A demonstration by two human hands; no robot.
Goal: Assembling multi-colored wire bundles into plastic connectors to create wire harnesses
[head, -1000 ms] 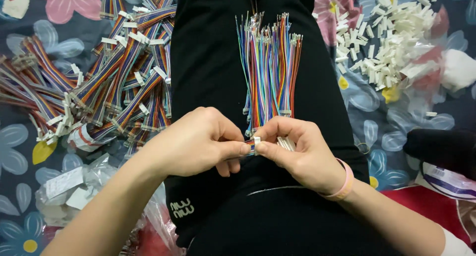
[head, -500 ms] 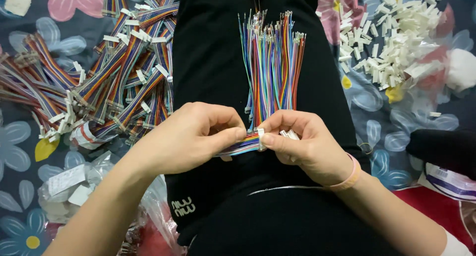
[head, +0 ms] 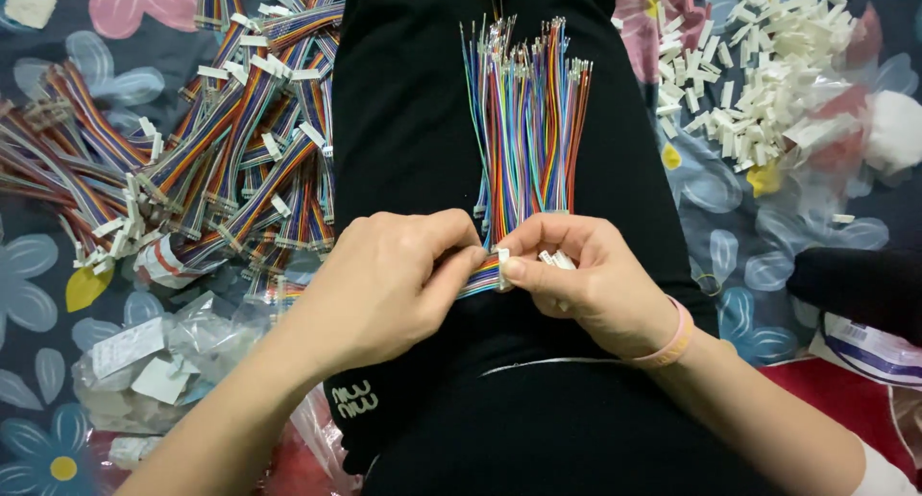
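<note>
My left hand pinches a short rainbow-coloured ribbon cable at its end. My right hand holds a small white plastic connector against that cable end, with a few more white connectors tucked under its fingers. Both hands meet over my black-clad lap. Just beyond them a bundle of loose multicoloured wires lies lengthwise on the black cloth, its metal tips pointing away from me.
A heap of rainbow cables with white connectors fitted lies at the left on a flowered cloth. A pile of loose white connectors sits at the upper right. Crumpled clear plastic bags lie at the lower left.
The hands have shifted slightly; the white connector now sits tighter against the cable end between my fingertips. The wire bundle and both piles stay in place.
</note>
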